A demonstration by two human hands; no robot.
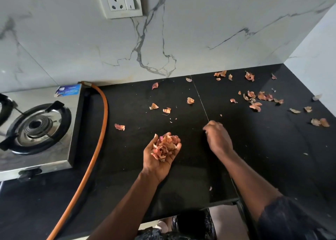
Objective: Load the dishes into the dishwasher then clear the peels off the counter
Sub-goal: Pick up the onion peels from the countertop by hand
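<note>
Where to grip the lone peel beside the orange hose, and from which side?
Pinch the lone peel across its crinkled middle with fingertips, from above and its right side. It is a thin flake lying on the flat counter, so nothing to wrap. The orange hose lies to its left, and the left hand is cupping gathered peels, so the right hand probably suits.

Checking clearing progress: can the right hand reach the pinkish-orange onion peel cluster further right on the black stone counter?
Probably yes: only open counter lies between the right hand and that peel cluster; nothing stands in between.
</note>
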